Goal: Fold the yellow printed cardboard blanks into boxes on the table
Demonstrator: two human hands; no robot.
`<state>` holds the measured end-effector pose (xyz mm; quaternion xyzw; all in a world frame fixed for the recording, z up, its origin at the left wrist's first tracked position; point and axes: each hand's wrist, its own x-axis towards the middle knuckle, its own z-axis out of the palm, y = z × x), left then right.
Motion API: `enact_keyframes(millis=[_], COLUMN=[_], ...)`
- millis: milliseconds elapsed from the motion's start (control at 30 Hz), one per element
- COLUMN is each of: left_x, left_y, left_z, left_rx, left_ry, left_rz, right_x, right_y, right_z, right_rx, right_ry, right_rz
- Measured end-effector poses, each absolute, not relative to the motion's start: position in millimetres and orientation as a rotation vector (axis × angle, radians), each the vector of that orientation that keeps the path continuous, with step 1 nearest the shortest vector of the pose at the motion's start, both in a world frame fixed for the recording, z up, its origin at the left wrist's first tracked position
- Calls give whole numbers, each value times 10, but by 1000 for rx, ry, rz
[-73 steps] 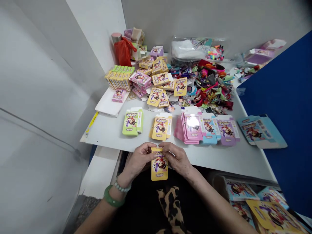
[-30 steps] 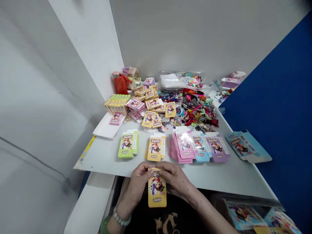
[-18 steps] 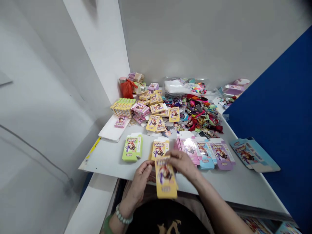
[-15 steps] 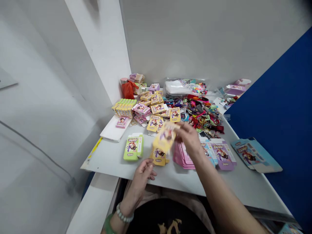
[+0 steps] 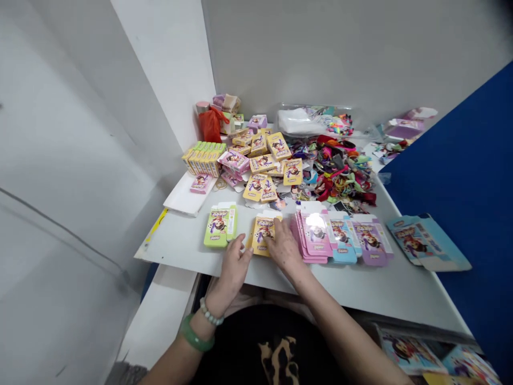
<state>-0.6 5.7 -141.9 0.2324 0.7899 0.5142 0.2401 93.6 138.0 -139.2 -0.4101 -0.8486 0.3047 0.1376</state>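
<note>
A flat yellow carton [image 5: 261, 247] with a cartoon print lies on the table in front of me. My right hand [image 5: 284, 247] grips its right side, thumb on the printed face and fingers by the top edge. Just left of that carton, my left hand [image 5: 234, 263] hovers with its fingers loosely bent and apart, nothing in it. A green carton [image 5: 217, 227] lies beyond the left hand. To the right of my right hand are a stack of pink cartons [image 5: 316, 235], then blue cartons [image 5: 343, 240] and purple cartons [image 5: 367, 243].
Filled yellow boxes [image 5: 279, 146] and pink boxes [image 5: 233, 160] are heaped at the back. Beside them is a pile of colourful hair ties [image 5: 340, 176]. A row of boxes [image 5: 204, 158] stands near a red bag [image 5: 211, 125]. A blue partition [image 5: 460, 160] borders the right.
The yellow box my right hand held is gone from it; another yellow box now lies on the back heap. My right hand has come down onto the flat yellow carton.
</note>
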Motion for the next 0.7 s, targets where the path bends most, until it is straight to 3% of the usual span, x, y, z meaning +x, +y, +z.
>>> enact_keyframes(millis=[200,400,700], left_x=[2,88,116], left_y=[315,231,205], left_z=[-1522,-1568,-1433], left_rx=[931,941,965], left_ry=[2286,2335,2388], left_rz=[1115,1105,1060], right_x=[965,989,1006], right_y=[1322,1157,1104], right_z=[-1524,-1419,-1432], right_rx=[-1187,-1173,-1071], right_ry=[-2532,-2611,-2550], right_rz=[778,601,637])
